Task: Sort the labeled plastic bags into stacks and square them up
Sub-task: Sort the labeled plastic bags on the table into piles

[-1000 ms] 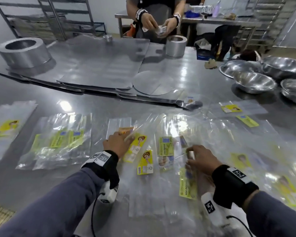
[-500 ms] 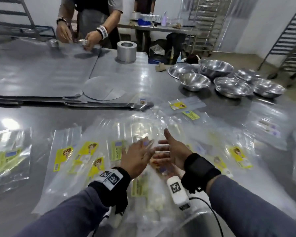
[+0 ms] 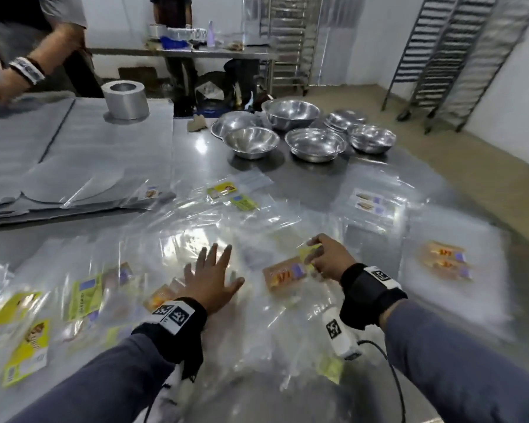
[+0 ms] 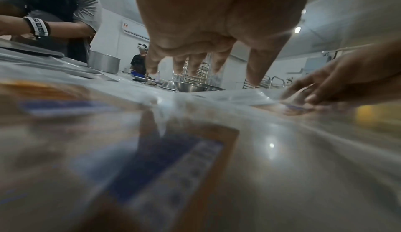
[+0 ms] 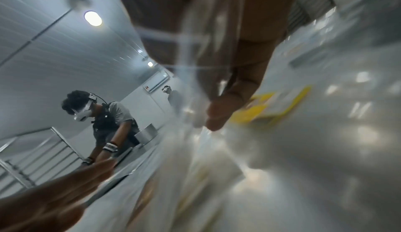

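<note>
Clear plastic bags with printed labels overlap all over the steel table (image 3: pixel 196 154). My left hand (image 3: pixel 211 276) is spread flat with straight fingers over the middle of the pile; the left wrist view shows its fingers (image 4: pixel 195 62) pointing down at the film. My right hand (image 3: pixel 321 256) pinches a clear yellow-labelled bag (image 3: pixel 310 250) just beyond an orange-labelled bag (image 3: pixel 284 274). In the right wrist view, film drapes over that hand (image 5: pixel 217 112), with the yellow label (image 5: pixel 266 108) behind it. Yellow-labelled bags (image 3: pixel 28 340) lie at the left. An orange-labelled stack (image 3: pixel 446 259) lies at the right.
Several steel bowls (image 3: pixel 251 141) stand at the back right, and a metal ring (image 3: pixel 126 99) sits on foil sheets (image 3: pixel 74 154) at the back left. Another person's arm (image 3: pixel 28 68) works there. A white-labelled bag stack (image 3: pixel 373 203) lies near the table's right edge. Racks (image 3: pixel 458 56) stand beyond.
My view and both hands have shifted right, away from the yellow-labelled bags. The left hand has spread flat, and the right hand has taken hold of a yellow-labelled bag.
</note>
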Motion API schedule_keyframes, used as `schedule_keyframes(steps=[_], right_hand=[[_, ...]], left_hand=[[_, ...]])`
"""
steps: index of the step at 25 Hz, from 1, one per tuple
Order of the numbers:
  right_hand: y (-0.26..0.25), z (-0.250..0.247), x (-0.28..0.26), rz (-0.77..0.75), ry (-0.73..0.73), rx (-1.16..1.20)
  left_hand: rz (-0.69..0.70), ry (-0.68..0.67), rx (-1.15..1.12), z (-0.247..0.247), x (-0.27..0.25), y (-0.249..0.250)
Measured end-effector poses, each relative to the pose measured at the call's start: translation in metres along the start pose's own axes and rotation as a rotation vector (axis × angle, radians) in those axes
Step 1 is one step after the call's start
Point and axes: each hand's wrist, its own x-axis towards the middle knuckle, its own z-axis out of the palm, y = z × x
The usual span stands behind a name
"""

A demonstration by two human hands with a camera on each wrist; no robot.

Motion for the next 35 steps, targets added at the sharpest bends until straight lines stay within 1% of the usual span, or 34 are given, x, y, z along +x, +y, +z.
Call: schedule_keyframes(steps=[1,2,4,6,8,10,13,15,17,19,21,24,27,29,31,33,35], right_hand=[[0.010,-0.019,0.006,-0.045,0.057,-0.076],[0.020,-0.042,0.009,-0.085,0.116,-0.103],[0.044,-0.089,0.018,-0.123,0.274,-0.159],[0.070,-0.134,0.023,-0.102,0.421,-0.096],[0.094,-0.172,0.025,-0.044,0.542,0.051],[0.117,-0.202,0.029,0.035,0.649,0.111],[0.141,-0.230,0.029,0.154,0.725,0.089],[0.151,-0.237,0.030,0.219,0.734,0.043],[0.152,-0.239,0.032,0.249,0.735,-0.041],[0.150,-0.236,0.033,0.277,0.724,-0.180],[0.145,-0.227,0.033,0.271,0.713,-0.277],[0.126,-0.197,0.033,0.159,0.644,-0.348],[0.089,-0.144,0.028,-0.013,0.537,-0.343],[0.060,-0.096,0.017,-0.138,0.406,-0.319],[0.033,-0.045,0.001,-0.265,0.230,-0.333],[0.011,0.004,-0.017,-0.367,0.056,-0.380],[-0.006,0.046,-0.032,-0.445,-0.102,-0.491]], left_hand=[[-0.064,-0.038,0.021,0.005,0.003,0.002],[-0.109,-0.081,0.021,0.007,0.004,0.008],[-0.176,-0.147,0.030,0.012,0.007,0.020],[-0.212,-0.167,0.042,0.015,0.012,0.027],[-0.230,-0.175,0.048,0.015,0.015,0.031],[-0.238,-0.178,0.061,0.015,0.015,0.030],[-0.241,-0.179,0.072,0.015,0.016,0.033],[-0.241,-0.171,0.082,0.015,0.015,0.035],[-0.235,-0.157,0.094,0.015,0.015,0.035],[-0.234,-0.155,0.088,0.013,0.015,0.037],[-0.228,-0.153,0.083,0.012,0.013,0.039],[-0.221,-0.117,0.064,0.011,0.008,0.038],[-0.206,-0.059,0.056,0.008,0.000,0.031],[-0.182,0.007,0.077,0.005,-0.012,0.021],[-0.148,0.074,0.051,0.003,-0.028,0.004],[-0.134,0.094,-0.099,-0.001,-0.046,-0.018],[-0.136,0.108,-0.289,-0.005,-0.062,-0.037]])
